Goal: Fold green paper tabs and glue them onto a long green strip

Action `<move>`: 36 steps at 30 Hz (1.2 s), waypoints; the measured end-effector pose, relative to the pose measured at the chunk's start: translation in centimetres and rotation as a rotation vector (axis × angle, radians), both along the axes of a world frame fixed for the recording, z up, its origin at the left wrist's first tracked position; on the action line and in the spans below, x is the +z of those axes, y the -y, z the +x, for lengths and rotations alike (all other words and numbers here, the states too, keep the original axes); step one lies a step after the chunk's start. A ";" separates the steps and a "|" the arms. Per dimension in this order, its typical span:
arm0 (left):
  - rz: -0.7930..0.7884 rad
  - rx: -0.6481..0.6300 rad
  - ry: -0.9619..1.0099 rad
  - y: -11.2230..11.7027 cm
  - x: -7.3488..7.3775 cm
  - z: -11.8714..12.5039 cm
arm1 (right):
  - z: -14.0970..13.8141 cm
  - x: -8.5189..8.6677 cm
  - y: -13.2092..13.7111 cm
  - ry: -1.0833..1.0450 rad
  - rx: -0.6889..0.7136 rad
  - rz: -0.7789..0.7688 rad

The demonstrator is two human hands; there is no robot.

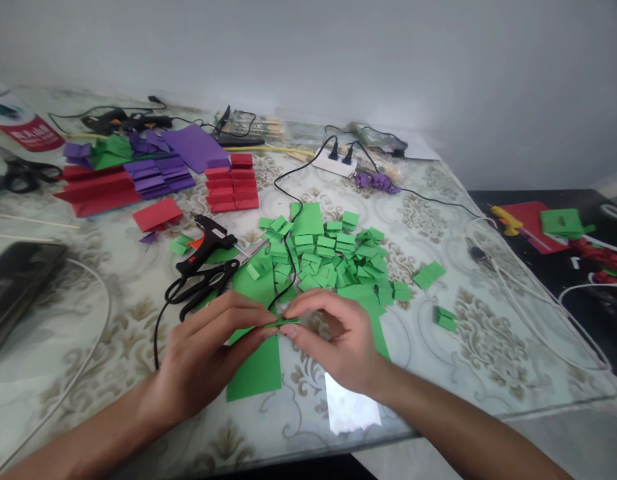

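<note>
My left hand point(208, 350) and my right hand point(336, 340) meet over the front of the table, both pinching a small folded piece of green paper point(288, 323). Fingertips cover much of it. Just beyond lies a heap of small folded green papers point(333, 257). Under my left hand is a green paper strip point(256, 373), lying flat. Close to that hand are black-handled scissors point(208, 279), with a black glue gun point(208, 241) touching or right beside them; their exact contact is unclear.
A white power strip point(334, 163) has two plugs in it, with cords crossing the table. Folded red papers point(232, 183) and purple papers point(158, 175) lie at the back left. A dark phone-like device point(23, 287) is at left. A yellow glue gun point(508, 220) rests on a dark surface at right.
</note>
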State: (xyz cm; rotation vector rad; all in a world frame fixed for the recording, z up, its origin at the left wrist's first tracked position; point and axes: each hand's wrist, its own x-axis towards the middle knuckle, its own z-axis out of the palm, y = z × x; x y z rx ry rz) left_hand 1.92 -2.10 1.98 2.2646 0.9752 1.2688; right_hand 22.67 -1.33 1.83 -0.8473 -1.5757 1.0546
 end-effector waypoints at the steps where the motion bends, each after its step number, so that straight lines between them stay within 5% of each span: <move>1: 0.018 0.004 0.000 0.0 0.0 -0.1 | 0.0 0.0 0.0 0.006 -0.008 0.006; 10: 0.176 0.027 -0.084 0.1 -0.1 -1.2 | 0.3 -0.1 -0.2 0.019 -0.076 0.127; 19: 0.232 0.000 -0.151 -0.4 -0.5 -1.9 | 1.2 -0.4 -1.2 -0.049 -0.155 -0.218; 36: 0.274 0.103 -0.233 -0.8 -0.8 -1.8 | 0.8 -1.0 -2.3 -0.170 -0.083 -0.308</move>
